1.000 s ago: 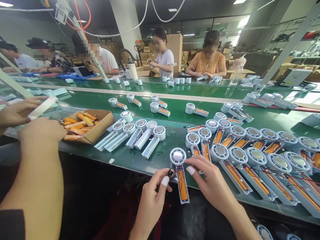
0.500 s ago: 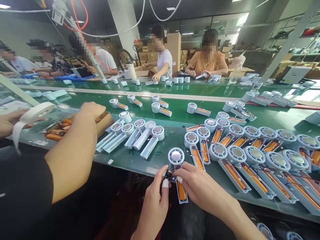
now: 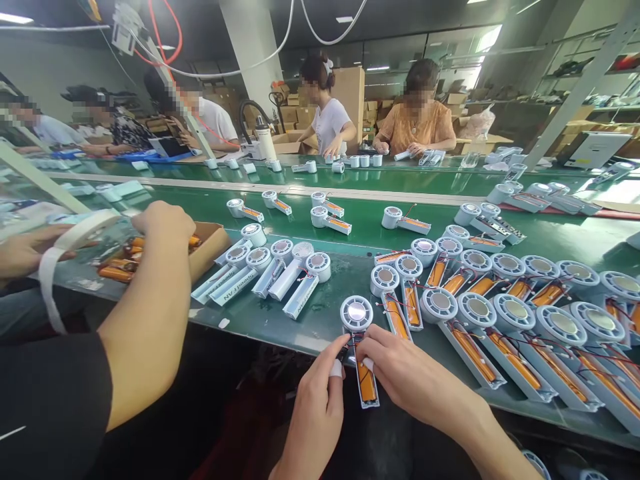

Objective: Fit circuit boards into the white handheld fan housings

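Just over the table's front edge lies an opened handheld fan [image 3: 357, 313], its round head away from me and an orange battery [image 3: 367, 385] showing in the handle. My left hand [image 3: 320, 397] pinches a small black circuit board [image 3: 343, 353] between thumb and forefinger, close to the handle's left side. White covers sit on a thumb or finger of each hand. With bent fingers, my right hand [image 3: 400, 367] closes over the top of the handle, where thin wires run. What its fingertips grip is hidden.
Rows of opened fans [image 3: 513, 310] crowd the right side. Closed fans [image 3: 300, 293] lie left of centre. At left, a co-worker's arm [image 3: 150, 313] reaches over a cardboard box [image 3: 210, 250] of orange batteries, beside a white tape roll [image 3: 75, 233]. More fans lie on the green conveyor [image 3: 280, 227].
My left hand has brought the circuit board up against the handle and tilted it. My right fingers have curled closer over the handle. The co-worker's arm at left has shifted left.
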`<action>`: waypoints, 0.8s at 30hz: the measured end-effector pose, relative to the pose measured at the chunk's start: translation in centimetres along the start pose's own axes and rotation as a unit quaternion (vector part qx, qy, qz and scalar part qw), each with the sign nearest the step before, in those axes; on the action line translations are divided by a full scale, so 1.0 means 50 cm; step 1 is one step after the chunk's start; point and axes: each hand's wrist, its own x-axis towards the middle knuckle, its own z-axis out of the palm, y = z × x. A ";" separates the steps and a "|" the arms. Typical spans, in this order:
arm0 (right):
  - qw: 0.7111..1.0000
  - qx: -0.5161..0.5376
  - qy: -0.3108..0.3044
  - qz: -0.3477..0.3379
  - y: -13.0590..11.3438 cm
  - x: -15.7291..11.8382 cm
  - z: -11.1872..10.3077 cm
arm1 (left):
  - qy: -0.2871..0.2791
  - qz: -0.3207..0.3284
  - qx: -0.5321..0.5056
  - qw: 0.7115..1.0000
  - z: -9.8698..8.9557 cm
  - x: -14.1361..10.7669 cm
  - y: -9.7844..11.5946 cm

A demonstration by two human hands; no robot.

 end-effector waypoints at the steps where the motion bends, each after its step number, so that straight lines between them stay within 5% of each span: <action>1: 1.000 -0.003 0.010 -0.004 0.002 -0.001 0.001 | 0.002 0.004 0.001 1.000 0.001 0.000 0.000; 5: 0.994 0.083 0.065 -0.005 0.017 -0.002 0.009 | 0.006 0.014 0.016 1.000 -0.002 0.000 0.003; 10: 0.954 0.239 0.171 0.064 0.030 0.003 0.030 | 0.006 0.070 0.123 0.990 -0.005 -0.006 0.012; 14: 0.941 0.278 0.176 0.084 0.016 0.011 0.041 | 0.008 0.100 0.211 0.972 -0.005 -0.011 0.019; 17: 0.942 0.276 0.170 0.084 0.005 0.015 0.045 | -0.002 0.089 0.147 0.985 -0.004 -0.011 0.021; 24: 0.941 0.270 0.180 0.096 -0.006 0.020 0.043 | 0.079 -0.006 0.034 0.996 0.002 -0.011 0.015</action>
